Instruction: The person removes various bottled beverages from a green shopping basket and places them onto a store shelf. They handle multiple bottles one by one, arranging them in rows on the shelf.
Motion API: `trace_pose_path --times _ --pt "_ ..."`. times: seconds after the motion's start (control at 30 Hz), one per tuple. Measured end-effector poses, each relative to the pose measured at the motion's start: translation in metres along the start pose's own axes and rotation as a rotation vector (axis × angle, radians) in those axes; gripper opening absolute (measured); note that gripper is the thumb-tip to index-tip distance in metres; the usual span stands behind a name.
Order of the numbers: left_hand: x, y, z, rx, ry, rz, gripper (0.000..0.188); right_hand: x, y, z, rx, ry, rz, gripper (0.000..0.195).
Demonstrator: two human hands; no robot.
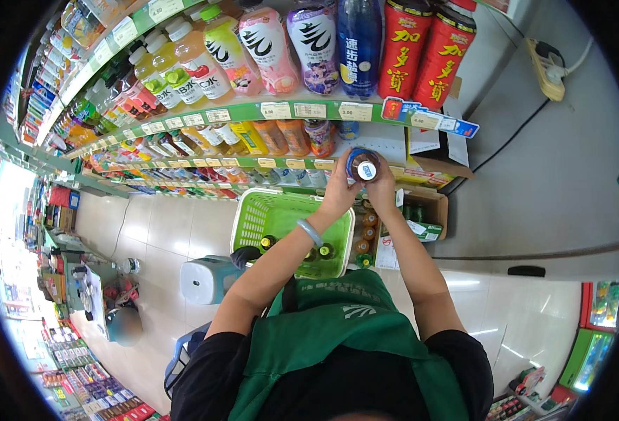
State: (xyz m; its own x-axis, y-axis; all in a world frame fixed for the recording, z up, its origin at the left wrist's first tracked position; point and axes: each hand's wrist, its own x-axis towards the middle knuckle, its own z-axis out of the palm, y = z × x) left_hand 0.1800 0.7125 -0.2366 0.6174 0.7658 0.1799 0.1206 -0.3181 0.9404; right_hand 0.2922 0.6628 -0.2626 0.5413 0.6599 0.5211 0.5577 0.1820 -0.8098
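Observation:
Both of my hands hold one dark drink bottle (363, 164) with a white cap and a blue label, its cap towards me. My left hand (339, 188) grips it from the left and my right hand (382, 185) from the right. The bottle is in front of the second shelf's edge, near a bare stretch of that shelf (380, 141). On this shelf, to the left, stand a purple-and-orange labelled bottle (320, 138) and orange bottles (292, 136). Below my left forearm is a green plastic basket (283, 205) with a white rim, holding several dark bottles with yellow-green caps.
Tall drink bottles line the upper shelf (320, 109). An open cardboard box (438, 210) and orange-capped bottles (369, 232) stand low at the right of the basket. A blue-and-white stool (204, 280) is left. A grey cabinet side with a power strip (546, 73) stands right.

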Motion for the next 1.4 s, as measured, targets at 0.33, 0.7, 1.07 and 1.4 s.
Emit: trace_pose_path --times 0.33,0.7,1.07,1.4 --pt "0.033 -0.062 0.001 0.042 -0.009 -0.033 0.077 0.064 0.044 0.033 -0.1 -0.204 0.149 0.051" --pt "0.038 -0.073 -0.001 0.056 0.006 -0.109 0.075 0.081 0.048 0.046 -0.279 -0.365 0.175 0.051" --pt "0.043 -0.065 -0.019 -0.064 -0.143 -0.197 0.075 0.085 0.065 0.057 -0.416 -0.488 0.197 0.059" --pt "-0.052 -0.094 -0.09 -0.085 -0.186 -0.219 0.033 -0.052 -0.001 0.062 -0.199 -0.319 0.162 0.029"
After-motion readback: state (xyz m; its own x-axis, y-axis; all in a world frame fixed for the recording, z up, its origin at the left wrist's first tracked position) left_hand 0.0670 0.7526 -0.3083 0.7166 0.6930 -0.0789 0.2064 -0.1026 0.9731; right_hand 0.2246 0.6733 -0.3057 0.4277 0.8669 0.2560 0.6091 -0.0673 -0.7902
